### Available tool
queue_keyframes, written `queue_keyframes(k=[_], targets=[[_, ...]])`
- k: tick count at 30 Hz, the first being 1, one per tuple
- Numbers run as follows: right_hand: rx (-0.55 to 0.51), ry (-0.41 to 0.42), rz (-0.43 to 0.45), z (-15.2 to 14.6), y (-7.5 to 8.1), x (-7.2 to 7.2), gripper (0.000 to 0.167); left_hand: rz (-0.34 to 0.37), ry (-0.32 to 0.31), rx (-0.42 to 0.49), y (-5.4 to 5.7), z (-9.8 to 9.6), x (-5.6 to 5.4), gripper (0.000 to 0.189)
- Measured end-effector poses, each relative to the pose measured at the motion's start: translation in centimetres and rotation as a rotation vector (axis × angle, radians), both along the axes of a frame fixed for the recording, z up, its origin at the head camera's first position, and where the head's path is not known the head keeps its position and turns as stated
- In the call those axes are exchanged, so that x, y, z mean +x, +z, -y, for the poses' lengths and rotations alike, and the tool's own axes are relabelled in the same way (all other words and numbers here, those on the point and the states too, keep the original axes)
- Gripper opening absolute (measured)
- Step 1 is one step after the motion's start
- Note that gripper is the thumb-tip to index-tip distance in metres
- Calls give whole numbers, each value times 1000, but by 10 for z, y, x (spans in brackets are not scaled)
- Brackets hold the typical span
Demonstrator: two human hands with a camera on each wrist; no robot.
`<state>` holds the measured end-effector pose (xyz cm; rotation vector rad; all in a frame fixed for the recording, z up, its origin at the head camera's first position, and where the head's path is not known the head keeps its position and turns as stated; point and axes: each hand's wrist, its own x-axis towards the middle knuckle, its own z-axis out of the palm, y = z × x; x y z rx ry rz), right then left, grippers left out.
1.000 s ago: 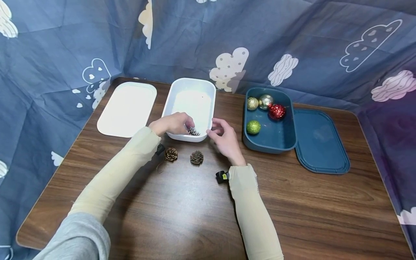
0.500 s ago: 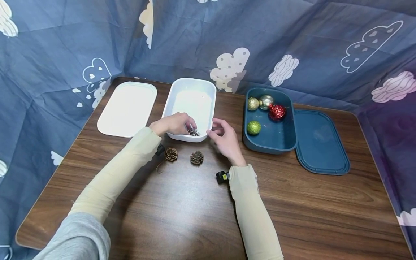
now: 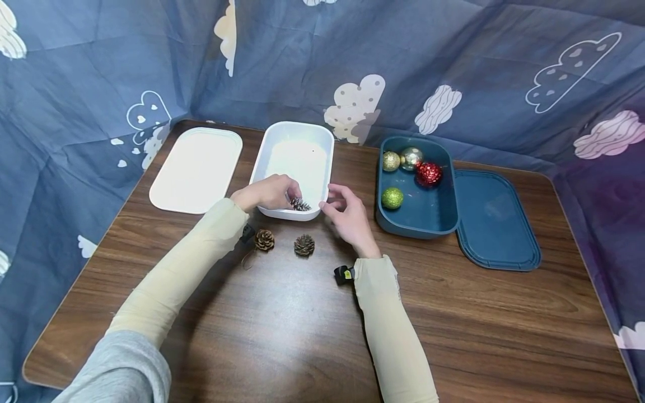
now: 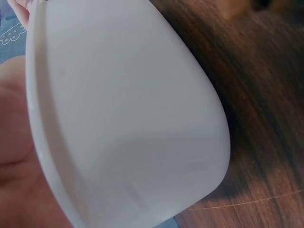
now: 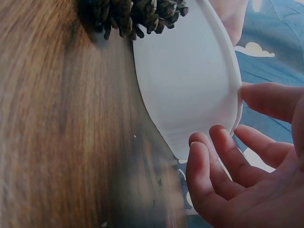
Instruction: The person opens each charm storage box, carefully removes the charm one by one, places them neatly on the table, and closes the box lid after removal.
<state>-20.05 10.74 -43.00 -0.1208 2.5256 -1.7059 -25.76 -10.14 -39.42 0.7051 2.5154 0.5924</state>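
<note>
My left hand (image 3: 272, 191) reaches over the near left side of the white box (image 3: 301, 137). Its fingers grip a pine cone (image 3: 301, 205) down inside the near end, partly covered by them. My right hand (image 3: 347, 215) holds the box's near right corner, thumb and fingers bent around the rim. In the right wrist view, the fingertips (image 5: 221, 135) lie at the outer wall. The left wrist view shows mostly the box's outer wall (image 4: 133, 95), with part of the palm behind the rim. Two more pine cones, one left (image 3: 264, 239) and one right (image 3: 304, 245), lie on the table before the box.
A white lid (image 3: 196, 170) lies left of the white box. To the right stands a blue box (image 3: 423, 215) with gold, red and green baubles, beside a blue lid (image 3: 499, 224). A cloud-print cloth (image 3: 282, 56) hangs behind the wooden table (image 3: 282, 336).
</note>
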Motion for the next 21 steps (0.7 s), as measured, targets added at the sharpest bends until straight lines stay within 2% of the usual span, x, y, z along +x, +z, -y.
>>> queue_keyframes(k=[13,21], targets=[[-6,0,2,1,0,0,47,-57,57,21,-3,3,1,31],[-14,-2,-2,0,0,0,46,-80,119,41,0,5,1,36]])
